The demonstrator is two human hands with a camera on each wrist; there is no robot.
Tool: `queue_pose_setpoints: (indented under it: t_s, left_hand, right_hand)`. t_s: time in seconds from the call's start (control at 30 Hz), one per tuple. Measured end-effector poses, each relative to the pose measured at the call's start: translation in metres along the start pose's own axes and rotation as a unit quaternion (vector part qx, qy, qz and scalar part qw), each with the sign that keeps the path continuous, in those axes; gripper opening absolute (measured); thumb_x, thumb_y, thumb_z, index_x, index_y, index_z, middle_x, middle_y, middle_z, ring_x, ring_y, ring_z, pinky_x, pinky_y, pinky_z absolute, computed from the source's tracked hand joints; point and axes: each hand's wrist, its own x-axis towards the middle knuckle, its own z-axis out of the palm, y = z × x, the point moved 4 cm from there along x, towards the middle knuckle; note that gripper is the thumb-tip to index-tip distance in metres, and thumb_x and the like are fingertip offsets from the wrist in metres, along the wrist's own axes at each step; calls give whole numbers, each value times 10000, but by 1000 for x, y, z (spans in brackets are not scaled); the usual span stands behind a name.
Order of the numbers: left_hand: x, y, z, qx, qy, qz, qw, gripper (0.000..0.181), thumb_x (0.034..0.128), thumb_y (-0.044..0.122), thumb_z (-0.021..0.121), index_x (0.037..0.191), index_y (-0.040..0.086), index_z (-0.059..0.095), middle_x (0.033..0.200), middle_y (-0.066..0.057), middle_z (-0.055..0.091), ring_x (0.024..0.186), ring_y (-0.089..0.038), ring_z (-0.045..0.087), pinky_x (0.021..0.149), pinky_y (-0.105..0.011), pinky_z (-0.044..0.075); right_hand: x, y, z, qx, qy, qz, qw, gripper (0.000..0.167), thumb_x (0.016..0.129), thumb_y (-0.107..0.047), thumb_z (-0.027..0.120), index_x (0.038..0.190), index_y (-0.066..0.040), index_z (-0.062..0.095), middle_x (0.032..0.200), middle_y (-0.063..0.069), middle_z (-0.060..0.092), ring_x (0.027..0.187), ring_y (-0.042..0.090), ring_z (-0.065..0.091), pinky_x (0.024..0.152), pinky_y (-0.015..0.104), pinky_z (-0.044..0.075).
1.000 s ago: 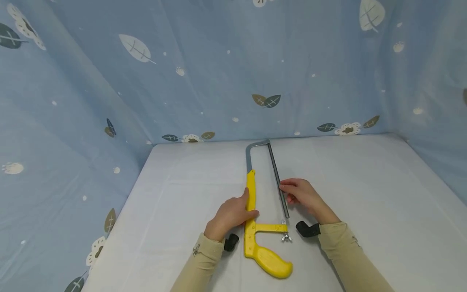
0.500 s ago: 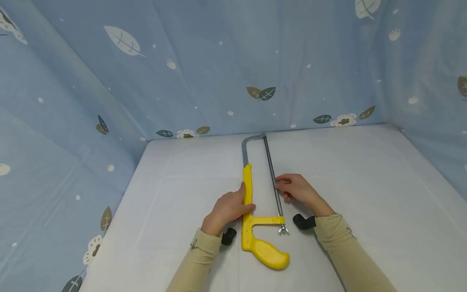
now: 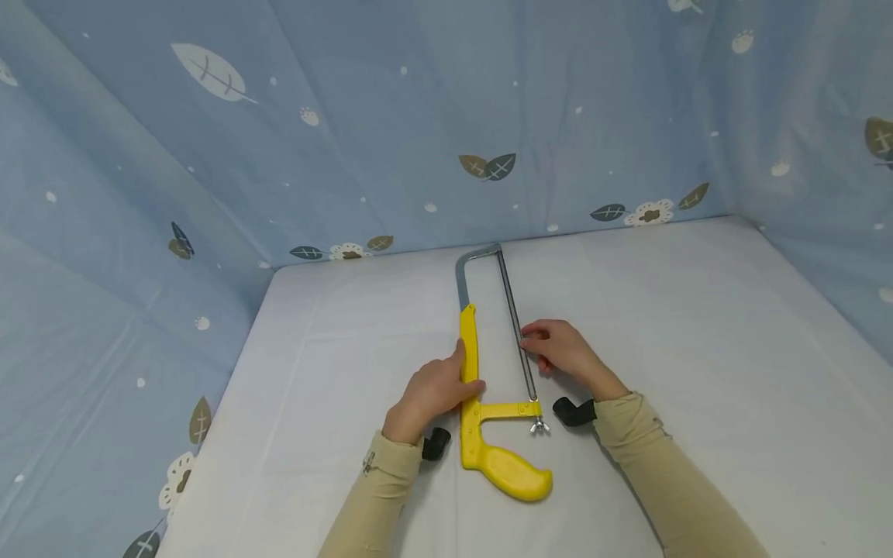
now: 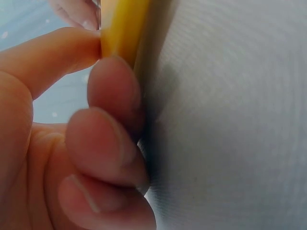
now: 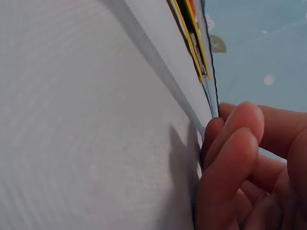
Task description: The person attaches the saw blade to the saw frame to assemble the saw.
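A hacksaw with a yellow frame (image 3: pixel 469 329) and a grey far bow lies flat on the white surface, its handle (image 3: pixel 516 473) toward me. My left hand (image 3: pixel 431 390) holds the yellow frame above the handle, thumb on one side and fingers on the other; the left wrist view shows the yellow edge (image 4: pixel 125 31) between them. Along the open side runs the thin blade (image 3: pixel 510 298), pinched by my right hand (image 3: pixel 563 350) between thumb and fingers. Its near end meets the yellow crossbar (image 3: pixel 504 411), beside a wing nut (image 3: pixel 539 426). How the ends are fastened is too small to tell.
White cloth (image 3: pixel 363 333) covers the table, and a blue leaf-patterned curtain (image 3: pixel 391 139) hangs behind and at both sides. A black wrist camera (image 3: pixel 575 412) sticks out at the right cuff, another black camera (image 3: pixel 436 443) at the left.
The blade's near end, apart from the crossbar's post a second ago, now sits against it. The crossbar's end and wing nut meet the blade. Both hands keep their holds; the head view has tilted slightly.
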Motion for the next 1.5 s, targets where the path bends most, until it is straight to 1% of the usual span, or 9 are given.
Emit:
queue_pose_setpoints:
  t_s: [0.13, 0.2, 0.4, 0.53, 0.87, 1.27, 1.5]
  left_hand:
    - [1, 0, 0, -56, -12, -41, 10000, 841, 818, 472, 553, 1436, 74, 144, 614, -18, 474, 502, -158, 465, 496, -262, 375]
    - [1, 0, 1, -73, -5, -40, 10000, 841, 818, 471, 553, 1436, 76, 143, 611, -19, 470, 503, -158, 463, 496, -262, 376]
    - [1, 0, 0, -79, 12, -32, 10000, 842, 817, 470, 556, 1435, 73, 145, 609, -19, 476, 497, -155, 467, 492, -265, 381]
    - [0, 0, 0, -66, 5, -35, 10000, 841, 817, 471, 556, 1436, 77, 146, 619, -18, 479, 511, -149, 470, 500, -262, 385]
    - [0, 0, 1, -105, 58, 20, 9999, 840, 816, 465, 561, 1434, 71, 153, 609, -21, 474, 487, -145, 476, 488, -259, 386]
    - [0, -1, 1, -109, 27, -37, 9999, 838, 813, 466, 560, 1435, 77, 154, 629, -19, 478, 519, -154, 467, 504, -264, 379]
    - [0, -1, 2, -83, 22, -78, 9999, 836, 813, 477, 556, 1437, 88, 157, 623, -22, 469, 520, -152, 471, 510, -262, 386]
  right_hand:
    - [-1, -2, 0, -279, 133, 61, 9995, 350, 849, -182, 593, 1163, -38, 534, 754, 71, 588, 475, 164, 536, 489, 301, 464]
    - [-1, -2, 0, -329, 187, 101, 9992, 360, 846, -186, 598, 1168, -42, 526, 767, 66, 592, 478, 161, 539, 489, 297, 465]
    - [-1, -2, -1, -177, 168, 173, 9996, 380, 853, -204, 588, 1185, -39, 505, 794, 86, 594, 485, 168, 549, 495, 306, 475]
    - [0, -1, -1, -100, 137, 142, 9998, 385, 858, -218, 581, 1187, -33, 501, 794, 90, 593, 487, 166, 552, 496, 307, 478]
    - [-2, 0, -1, 93, 60, 68, 9999, 383, 869, -233, 563, 1191, -34, 502, 762, 105, 584, 495, 178, 551, 506, 322, 484]
    - [-1, 2, -1, 180, 17, 34, 9998, 384, 871, -229, 561, 1191, -25, 502, 767, 104, 583, 502, 177, 548, 508, 319, 482]
    - [-2, 1, -3, 11, 72, 119, 9999, 405, 862, -255, 577, 1203, -56, 485, 857, 108, 580, 534, 182, 559, 528, 307, 484]
